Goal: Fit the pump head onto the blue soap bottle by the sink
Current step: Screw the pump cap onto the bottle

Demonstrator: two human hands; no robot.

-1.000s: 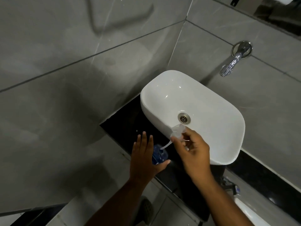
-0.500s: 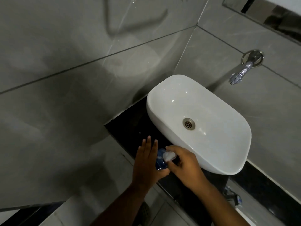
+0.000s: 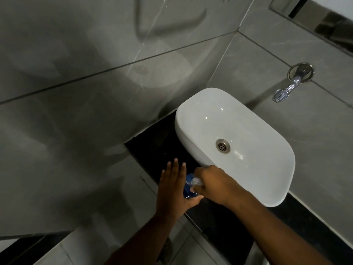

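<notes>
The blue soap bottle (image 3: 188, 189) stands on the black counter (image 3: 152, 148) just left of the white sink (image 3: 191, 111), mostly hidden between my hands. My left hand (image 3: 172, 190) cups its left side, thumb under it and fingers stretched forward. My right hand (image 3: 214, 185) comes from the right and pinches the clear pump head (image 3: 196, 182), which sits on top of the bottle. The pump's tube is out of sight.
A chrome tap (image 3: 286, 90) sticks out of the grey tiled wall above the sink's right end. The sink drain (image 3: 222, 145) lies in the middle of the bowl. The counter's front edge drops to the tiled floor (image 3: 86, 243).
My right hand has brought the pump head down from above the sink rim onto the bottle top; its tube, seen earlier, has gone inside. My left hand has stayed on the bottle.
</notes>
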